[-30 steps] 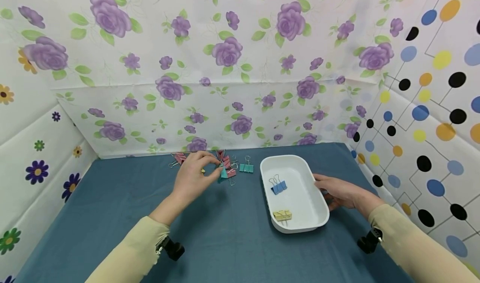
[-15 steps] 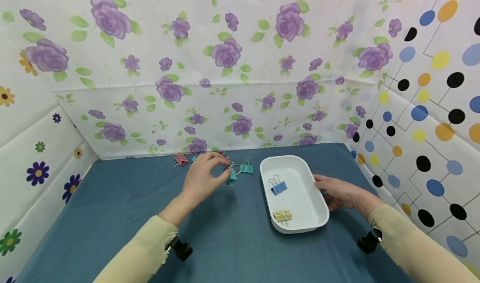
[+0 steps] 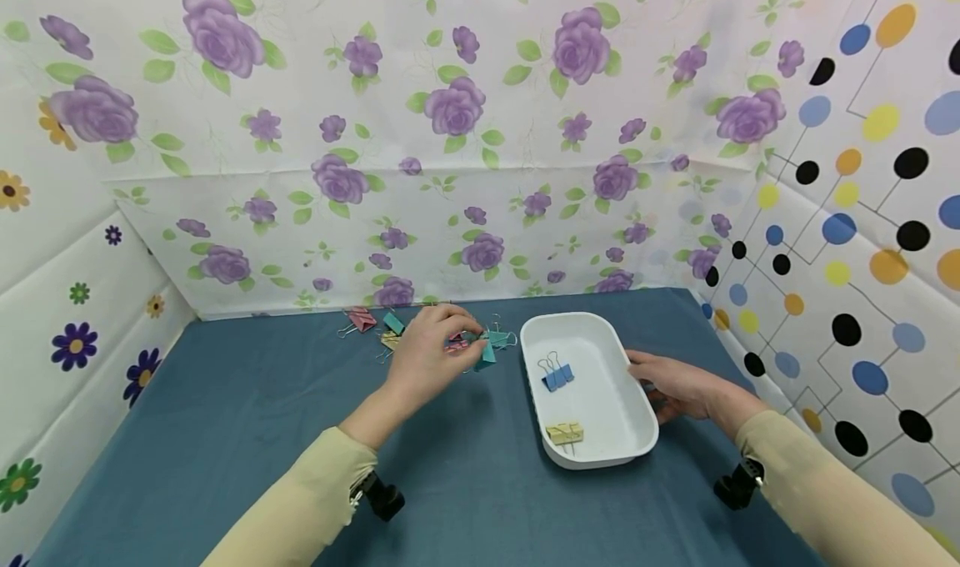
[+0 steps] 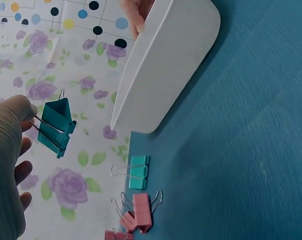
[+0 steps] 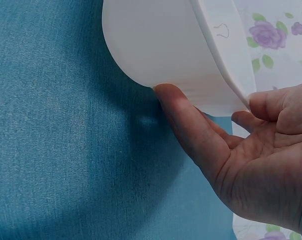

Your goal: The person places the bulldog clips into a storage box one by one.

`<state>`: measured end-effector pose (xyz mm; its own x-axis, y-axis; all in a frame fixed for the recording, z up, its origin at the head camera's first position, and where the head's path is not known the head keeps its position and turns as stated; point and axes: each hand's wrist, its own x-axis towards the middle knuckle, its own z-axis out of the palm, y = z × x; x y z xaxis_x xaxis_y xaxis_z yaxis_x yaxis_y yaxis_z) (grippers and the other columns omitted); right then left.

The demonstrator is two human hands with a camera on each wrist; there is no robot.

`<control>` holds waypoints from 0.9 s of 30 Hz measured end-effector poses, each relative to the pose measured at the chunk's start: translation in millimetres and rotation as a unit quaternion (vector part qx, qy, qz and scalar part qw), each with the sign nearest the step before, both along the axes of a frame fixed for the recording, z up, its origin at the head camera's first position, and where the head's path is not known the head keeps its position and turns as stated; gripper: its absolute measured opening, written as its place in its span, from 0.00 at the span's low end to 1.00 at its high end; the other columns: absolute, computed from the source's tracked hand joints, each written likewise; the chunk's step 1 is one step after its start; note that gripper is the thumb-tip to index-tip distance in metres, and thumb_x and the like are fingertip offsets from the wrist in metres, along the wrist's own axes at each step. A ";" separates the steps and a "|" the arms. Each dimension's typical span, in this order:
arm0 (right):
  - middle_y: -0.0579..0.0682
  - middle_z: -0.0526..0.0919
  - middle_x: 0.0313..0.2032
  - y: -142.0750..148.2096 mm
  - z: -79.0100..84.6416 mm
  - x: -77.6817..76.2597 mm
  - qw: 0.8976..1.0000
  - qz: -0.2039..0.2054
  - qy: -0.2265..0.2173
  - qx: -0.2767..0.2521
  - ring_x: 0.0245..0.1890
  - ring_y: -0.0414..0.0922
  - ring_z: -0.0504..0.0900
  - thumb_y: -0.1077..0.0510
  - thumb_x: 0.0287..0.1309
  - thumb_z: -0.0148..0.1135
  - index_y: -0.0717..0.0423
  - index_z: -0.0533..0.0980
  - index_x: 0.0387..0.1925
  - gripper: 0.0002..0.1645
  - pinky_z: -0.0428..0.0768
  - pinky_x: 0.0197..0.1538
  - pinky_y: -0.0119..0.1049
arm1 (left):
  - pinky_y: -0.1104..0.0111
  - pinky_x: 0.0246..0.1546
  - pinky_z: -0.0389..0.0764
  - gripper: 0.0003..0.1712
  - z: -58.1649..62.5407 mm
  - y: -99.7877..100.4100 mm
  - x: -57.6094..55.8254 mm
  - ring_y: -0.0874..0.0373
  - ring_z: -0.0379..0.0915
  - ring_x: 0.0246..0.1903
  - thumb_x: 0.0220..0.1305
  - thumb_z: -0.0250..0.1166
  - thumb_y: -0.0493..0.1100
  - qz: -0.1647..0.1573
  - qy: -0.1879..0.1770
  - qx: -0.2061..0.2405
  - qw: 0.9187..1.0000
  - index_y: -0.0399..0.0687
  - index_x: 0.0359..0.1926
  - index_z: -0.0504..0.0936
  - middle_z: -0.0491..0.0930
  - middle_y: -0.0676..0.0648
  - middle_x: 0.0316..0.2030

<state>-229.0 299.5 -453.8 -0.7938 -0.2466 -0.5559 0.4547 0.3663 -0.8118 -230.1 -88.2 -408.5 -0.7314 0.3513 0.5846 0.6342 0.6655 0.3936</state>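
Between thumb and fingertips, my left hand pinches a teal binder clip by its wire handle, above the blue cloth. A second teal binder clip lies on the cloth close behind it, beside several pink binder clips, partly hidden by the hand in the head view. To the right stands a white tray. Inside it are a blue binder clip and a yellow binder clip. My right hand grips the tray's right side, with digits at the rim and at the lower edge.
Left of my left hand lie a pink binder clip, a teal one and a yellow one. A floral sheet hangs along the back of the blue cloth. A dotted sheet rises on the right.
My left hand has moved right toward the tray with the teal binder clip, uncovering the teal and yellow clips at the left. My right hand and the tray stay in place.
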 end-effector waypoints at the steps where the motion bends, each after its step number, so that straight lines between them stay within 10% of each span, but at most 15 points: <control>1: 0.58 0.67 0.58 0.1 0.3 0.1 1.000 0.000 0.000 0.000 0.46 0.56 0.77 0.47 0.68 0.47 0.33 0.49 0.71 0.33 0.79 0.36 0.55 | 0.64 0.44 0.71 0.06 0.4 2.0 -0.1 0.62 0.68 0.46 0.58 0.64 0.54 -0.003 0.000 -0.001 1.000 0.62 0.35 0.83 0.74 0.61 0.42; 27: 0.59 0.68 0.57 -0.2 0.3 -0.3 1.000 0.001 0.002 0.004 0.46 0.57 0.77 0.47 0.68 0.47 0.33 0.50 0.70 0.33 0.79 0.36 0.55 | 0.62 0.49 0.69 0.07 -2.7 44.0 1.1 0.61 0.68 0.47 0.59 0.63 0.55 -0.035 -0.003 -0.017 0.999 0.65 0.37 0.83 0.74 0.61 0.43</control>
<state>-229.3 299.4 -453.5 -0.7959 -0.2446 -0.5539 0.4499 0.3732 -0.8113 -229.1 -44.2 -411.3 -0.7084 0.4212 0.5664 0.6769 0.6327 0.3761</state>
